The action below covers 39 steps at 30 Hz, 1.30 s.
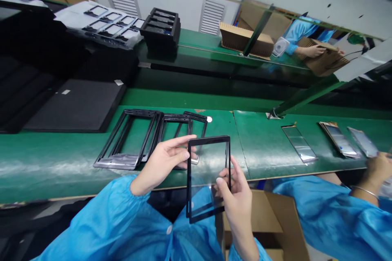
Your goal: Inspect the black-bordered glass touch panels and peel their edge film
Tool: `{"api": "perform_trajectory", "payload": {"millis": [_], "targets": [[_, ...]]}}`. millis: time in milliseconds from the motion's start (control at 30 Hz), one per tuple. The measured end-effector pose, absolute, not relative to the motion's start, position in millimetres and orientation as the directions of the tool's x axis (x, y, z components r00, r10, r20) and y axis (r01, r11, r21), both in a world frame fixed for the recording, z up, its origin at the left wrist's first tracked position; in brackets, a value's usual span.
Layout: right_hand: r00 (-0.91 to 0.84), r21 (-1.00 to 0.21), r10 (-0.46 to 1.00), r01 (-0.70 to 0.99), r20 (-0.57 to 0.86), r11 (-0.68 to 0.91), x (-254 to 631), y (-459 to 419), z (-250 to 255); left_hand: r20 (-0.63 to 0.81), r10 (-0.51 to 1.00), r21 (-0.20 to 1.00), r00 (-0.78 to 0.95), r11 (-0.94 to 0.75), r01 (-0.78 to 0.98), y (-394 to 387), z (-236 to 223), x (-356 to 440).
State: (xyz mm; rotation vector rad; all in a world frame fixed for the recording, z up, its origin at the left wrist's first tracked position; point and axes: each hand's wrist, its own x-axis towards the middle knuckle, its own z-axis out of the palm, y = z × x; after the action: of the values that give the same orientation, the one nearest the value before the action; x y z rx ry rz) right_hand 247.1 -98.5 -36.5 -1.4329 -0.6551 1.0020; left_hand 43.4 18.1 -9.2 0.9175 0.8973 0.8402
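Note:
Both my hands hold a black-bordered glass panel (pixel 208 171) above the bench's front edge, tilted a little. My left hand (pixel 167 159) pinches its upper left edge between thumb and fingers. My right hand (pixel 237 191) grips the right side, thumb on the front and fingers visible through the clear glass behind. A second dark edge shows behind the panel, so a frame may lie against it; I cannot tell how they join. Just left of my left hand, stacked black frames (pixel 128 138) lie on the green bench (pixel 260 151), with more frames (pixel 177 119) beside them.
At right lie a single glass panel (pixel 299 142) and a stack of panels (pixel 339 138), near a co-worker's hand (pixel 379 167). Black foam blocks (pixel 79 102) fill the left. A black slotted tray (pixel 162 28) stands on the rear shelf. An open cardboard box (pixel 269 212) sits below the bench.

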Motion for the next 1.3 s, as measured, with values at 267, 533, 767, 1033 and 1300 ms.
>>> {"api": "perform_trajectory", "payload": {"millis": [267,533,767,1033,1300], "targets": [[0.461,-0.982,0.867,-0.102,-0.189,-0.160,245.7,-101.3,-46.5,-0.269,0.893,0.911,0.360,0.357,-0.207,17.1,-12.0,45.7],[0.482,-0.968,0.864,0.250,0.145,0.023,267.4,-82.0,-23.4,-0.231,0.916,0.964,0.328,0.260,-0.048,7.8,4.9,43.2],[0.368,-0.997,0.927,-0.035,-0.076,-0.068,278.7,-60.3,4.1,-0.200,0.916,0.980,0.347,0.196,0.048,0.6,14.3,35.2],[0.391,-0.999,0.919,-0.043,-0.046,-0.032,264.8,-60.7,14.5,-0.102,0.927,0.980,0.360,0.032,0.195,2.8,15.5,32.4],[0.024,-0.968,0.977,-0.140,-0.214,-0.209,273.8,-56.9,4.6,-0.168,0.744,0.929,0.647,-0.100,0.356,7.1,33.4,38.1]]}}
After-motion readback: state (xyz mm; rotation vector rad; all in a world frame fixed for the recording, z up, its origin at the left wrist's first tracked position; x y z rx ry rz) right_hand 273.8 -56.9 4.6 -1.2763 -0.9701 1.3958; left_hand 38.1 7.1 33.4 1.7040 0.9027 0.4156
